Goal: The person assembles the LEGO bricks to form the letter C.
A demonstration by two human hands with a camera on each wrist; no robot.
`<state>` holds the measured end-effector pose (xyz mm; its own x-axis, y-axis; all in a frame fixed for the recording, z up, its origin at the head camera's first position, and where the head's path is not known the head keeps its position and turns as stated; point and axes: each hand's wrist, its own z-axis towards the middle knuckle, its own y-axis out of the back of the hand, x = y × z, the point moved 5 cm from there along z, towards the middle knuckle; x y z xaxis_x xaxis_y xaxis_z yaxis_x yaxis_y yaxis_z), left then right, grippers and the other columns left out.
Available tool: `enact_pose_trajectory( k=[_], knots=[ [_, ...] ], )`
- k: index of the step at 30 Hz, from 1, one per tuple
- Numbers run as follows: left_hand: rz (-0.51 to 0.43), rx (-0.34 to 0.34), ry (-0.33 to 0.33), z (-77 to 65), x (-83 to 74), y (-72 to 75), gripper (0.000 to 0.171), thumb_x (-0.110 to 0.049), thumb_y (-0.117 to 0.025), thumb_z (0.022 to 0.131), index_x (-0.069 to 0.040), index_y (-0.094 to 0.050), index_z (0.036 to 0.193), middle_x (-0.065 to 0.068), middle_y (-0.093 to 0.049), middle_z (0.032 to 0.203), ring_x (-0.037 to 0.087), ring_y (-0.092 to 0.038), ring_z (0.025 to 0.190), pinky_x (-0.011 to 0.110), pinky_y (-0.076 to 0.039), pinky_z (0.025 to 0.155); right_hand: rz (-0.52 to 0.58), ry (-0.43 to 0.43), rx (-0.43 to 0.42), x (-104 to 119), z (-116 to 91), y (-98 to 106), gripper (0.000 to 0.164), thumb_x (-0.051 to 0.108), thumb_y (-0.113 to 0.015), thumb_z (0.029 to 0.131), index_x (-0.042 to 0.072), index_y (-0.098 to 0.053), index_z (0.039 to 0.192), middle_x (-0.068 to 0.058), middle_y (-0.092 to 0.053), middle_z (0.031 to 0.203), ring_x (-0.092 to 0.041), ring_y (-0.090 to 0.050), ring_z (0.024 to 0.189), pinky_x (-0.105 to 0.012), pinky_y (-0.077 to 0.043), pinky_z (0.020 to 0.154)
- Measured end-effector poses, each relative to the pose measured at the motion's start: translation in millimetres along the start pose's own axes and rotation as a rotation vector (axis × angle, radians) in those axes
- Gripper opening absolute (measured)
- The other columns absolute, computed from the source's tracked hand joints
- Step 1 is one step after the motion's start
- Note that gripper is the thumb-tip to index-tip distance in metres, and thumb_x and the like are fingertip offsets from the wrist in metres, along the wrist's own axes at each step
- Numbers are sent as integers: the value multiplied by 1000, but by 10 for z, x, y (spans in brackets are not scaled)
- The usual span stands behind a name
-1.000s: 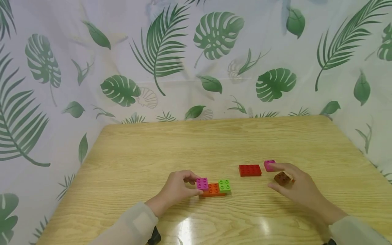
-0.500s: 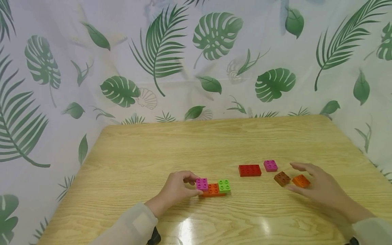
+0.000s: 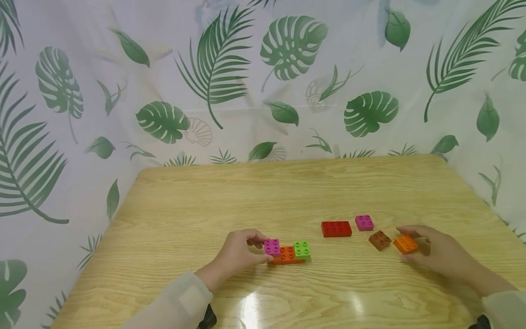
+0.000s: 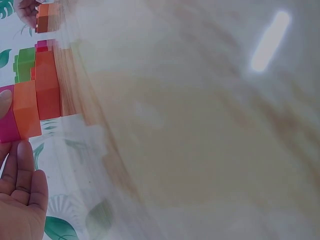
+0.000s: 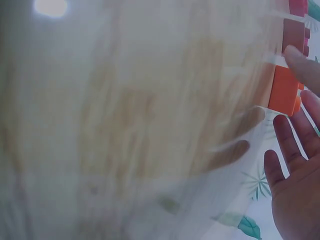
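My left hand [image 3: 238, 256] pinches a pink toy brick [image 3: 271, 246] at the left end of a small joined stack. An orange brick [image 4: 27, 110] lies under the pink one in the left wrist view, against a longer orange brick [image 4: 48, 85]. A lime green brick [image 3: 302, 249] tops the right end. At the right, my right hand [image 3: 439, 251] has thumb and fingers spread around a loose orange brick [image 3: 406, 244], with small gaps visible. Close by lies a brown brick [image 3: 380, 240]. In the right wrist view, the thumb [image 5: 302, 67] partly covers the bricks' edge.
A red brick [image 3: 336, 229] and a second pink brick [image 3: 364, 222] lie beyond the brown one on the wooden table [image 3: 205, 196]. A white leaf-print cloth [image 3: 246, 114] hangs behind the table and at both sides.
My right hand has moved right, from over the brown and pink bricks to around the loose orange brick, uncovering the others. My left hand keeps its hold on the stack.
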<state>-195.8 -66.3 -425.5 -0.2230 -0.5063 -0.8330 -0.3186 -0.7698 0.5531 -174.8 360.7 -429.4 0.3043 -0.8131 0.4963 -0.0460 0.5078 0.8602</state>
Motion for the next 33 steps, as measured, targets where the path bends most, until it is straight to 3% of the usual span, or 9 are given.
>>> enact_pose_trajectory(
  k=[5,7,12,14,16,21,25,33],
  knots=[
    [-4,-2,-10,3,-1,4,30,-20,-84,73,-12,-71,100,-7,-65,90,12,-58,84,29,-51,75,-83,81,-48,-18,-15,12,51,23,-81,76,7,-62,121,-9,-64,113,-8,-58,95,-47,-50,79],
    [-4,-3,-12,4,-3,6,31,-20,-84,73,-11,-71,99,-7,-65,90,12,-58,84,29,-51,75,-90,98,-55,-22,-18,20,47,21,-81,77,7,-63,118,-9,-65,111,-5,-58,93,-42,-53,76],
    [-1,-2,-7,4,-12,7,31,-20,-84,73,-11,-71,99,-6,-65,90,12,-58,84,29,-50,75,-43,11,-18,-48,-8,71,43,24,-77,81,5,-64,118,-14,-64,111,-27,-61,95,-50,-50,80],
    [-1,-1,-5,2,-22,10,31,-20,-84,73,-11,-71,99,-6,-65,90,13,-58,84,29,-50,75,-38,-29,-22,-48,8,112,43,27,-76,82,5,-64,117,-14,-65,110,-31,-60,95,-52,-49,81],
    [-3,1,-4,1,-28,11,31,-19,-84,73,-10,-71,99,-5,-65,90,14,-58,84,30,-50,74,-47,-39,-43,-29,37,160,44,28,-77,81,6,-64,117,-13,-66,108,-26,-61,93,-51,-49,81],
    [-6,2,-7,0,-29,11,30,-19,-84,73,-10,-71,99,-4,-65,90,14,-58,84,30,-50,74,-93,21,-123,86,129,247,42,24,-80,78,7,-66,115,-10,-67,105,-11,-60,87,-36,-53,74],
    [-3,1,-11,1,-22,9,30,-19,-84,73,-10,-71,99,-5,-65,90,14,-58,84,30,-50,74,-107,80,-164,245,216,237,42,22,-81,77,6,-68,113,-10,-67,104,-17,-62,85,-26,-51,69],
    [-2,4,-15,-8,-39,9,29,-19,-84,73,-10,-71,98,-5,-65,89,15,-57,84,31,-50,75,-38,140,-154,659,401,31,40,21,-81,77,8,-68,113,-4,-66,102,-19,-61,85,-33,-52,69]
  ],
)
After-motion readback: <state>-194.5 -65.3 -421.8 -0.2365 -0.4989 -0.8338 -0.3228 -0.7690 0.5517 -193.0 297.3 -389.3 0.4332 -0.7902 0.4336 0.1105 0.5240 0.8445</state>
